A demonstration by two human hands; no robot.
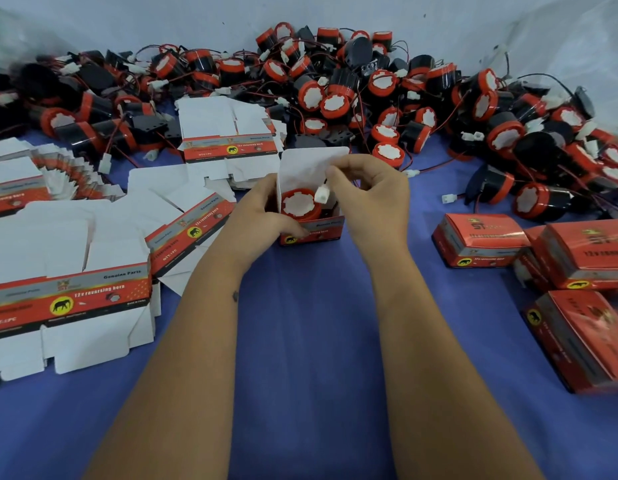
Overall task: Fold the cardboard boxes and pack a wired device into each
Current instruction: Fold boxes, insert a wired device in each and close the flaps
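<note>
Box (311, 230) at frame centre: left hand (266, 209) grips it; right hand (369, 192) pinches connector (322, 195); tuck wire beside horn (298, 205) before closing.

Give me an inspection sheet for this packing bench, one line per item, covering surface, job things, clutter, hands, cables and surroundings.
Surface: blue cloth covers the bench.
Job's things: open box stands upright at centre with a red-rimmed horn inside, lid flap raised; flat unfolded boxes at left; closed boxes at right; loose horns heaped along the back.
Clutter: nothing seen.
Hands: left hand grips the open box's side; right hand pinches the wire above the white connector.
Cables: red and black leads tangled through the heap; one connector lies loose on the cloth.
Surroundings: pale wall behind.
</note>
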